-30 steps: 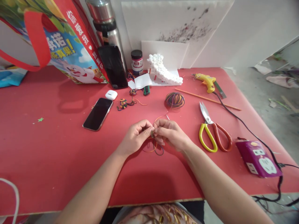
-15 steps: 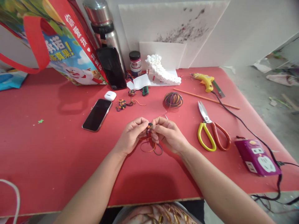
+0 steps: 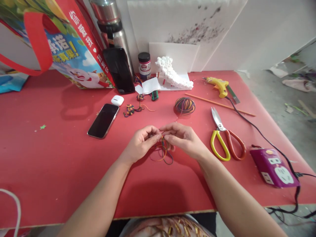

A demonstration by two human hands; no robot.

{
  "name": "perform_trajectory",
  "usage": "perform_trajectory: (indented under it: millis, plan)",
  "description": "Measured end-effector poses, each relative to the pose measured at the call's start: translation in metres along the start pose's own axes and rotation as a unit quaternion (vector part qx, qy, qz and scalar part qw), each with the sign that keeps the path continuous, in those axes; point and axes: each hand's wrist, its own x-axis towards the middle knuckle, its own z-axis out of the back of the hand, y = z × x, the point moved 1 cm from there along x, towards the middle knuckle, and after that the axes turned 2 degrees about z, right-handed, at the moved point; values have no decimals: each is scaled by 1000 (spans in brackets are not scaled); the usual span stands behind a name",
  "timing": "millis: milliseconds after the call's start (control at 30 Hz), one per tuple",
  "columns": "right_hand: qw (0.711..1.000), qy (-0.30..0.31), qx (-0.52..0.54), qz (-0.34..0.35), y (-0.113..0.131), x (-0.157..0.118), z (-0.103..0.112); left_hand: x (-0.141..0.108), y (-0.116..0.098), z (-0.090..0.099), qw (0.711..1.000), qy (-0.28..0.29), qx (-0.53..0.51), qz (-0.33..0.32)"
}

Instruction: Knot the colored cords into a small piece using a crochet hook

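My left hand [image 3: 145, 141] is closed, its thumb and fingertips pinching a small piece of multicoloured yarn work [image 3: 162, 137]. Against its other side, my right hand [image 3: 181, 137] is closed too, with thumb and forefinger at the yarn. The fingers cover most of the piece. Loose loops of orange and dark yarn [image 3: 165, 158] hang below onto the red table. From a ball of multicoloured yarn [image 3: 185, 106] beyond the hands, a thin strand runs toward my right hand. A finished-looking multicoloured yarn patch [image 3: 130, 110] lies farther left.
Scissors [image 3: 219, 131] with yellow and red handles lie right of my hands, near a purple power socket box [image 3: 274, 167]. A yellow glue gun [image 3: 218, 86] and an orange stick [image 3: 219, 104] are behind. A phone [image 3: 103, 120] and a white earbud case [image 3: 117, 100] lie left.
Both hands have shifted slightly to the right with the yarn piece. My right fingers now sit more over it, and a thin pale tip beside them has gone from sight.
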Motion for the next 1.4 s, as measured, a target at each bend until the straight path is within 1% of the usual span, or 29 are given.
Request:
perform_trajectory:
  millis: [100, 200, 267, 367, 433, 533, 600, 633, 733, 800, 900, 1033, 1133, 1200, 1300, 1367, 1400]
  plan:
    - [999, 6, -24, -29, -3, 1, -1, 0, -2, 1, 999, 9, 40, -2]
    - [998, 27, -44, -42, -4, 1, 0, 0, -4, 1, 997, 8, 68, -19]
    - [998, 30, -38, -39, -3, 1, 1, 0, -5, 0, 997, 1, 71, -29]
    - [999, 27, -27, -36, -1, 0, 0, -1, -6, -1, 998, -2, 53, -18]
    - [999, 19, -35, -38, -1, 0, -1, -1, -5, -1, 999, 3, 47, -8]
    - [999, -21, -37, -26, -3, 0, -4, -1, -4, -1, 999, -1, 51, -3]
    - [999, -43, -10, -21, -5, 2, -4, 0, -4, -1, 998, -11, 62, -7]
    - [999, -43, 11, -24, -6, 3, -3, 0, -4, -1, 997, -15, 70, -10]
    - [996, -14, 65, -53, -7, 4, 1, 0, -5, -2, 996, -14, 91, -15]
    - [995, 10, 68, -66, -5, 4, 3, -1, -6, -2, 994, -16, 106, -18]
    - [997, 25, 19, -68, -2, 3, 3, -1, -6, -1, 992, -24, 126, -23]
    - [996, 50, -50, -56, 0, 1, 1, -2, -5, 0, 993, 10, 116, -10]
    - [993, 78, -67, -55, 0, 1, 1, -3, -6, 1, 988, 22, 148, -24]
    - [994, 83, -50, -59, -1, 1, 3, -4, -8, 1, 980, 22, 193, -39]
    - [995, 75, 5, -69, -4, 2, 3, -6, -13, 0, 956, 16, 280, -86]
    - [994, 67, 51, -71, -7, 3, 0, -8, -16, -3, 953, 17, 284, -105]
    - [993, 63, 77, -70, -9, 3, -3, -8, -16, -4, 961, 21, 258, -102]
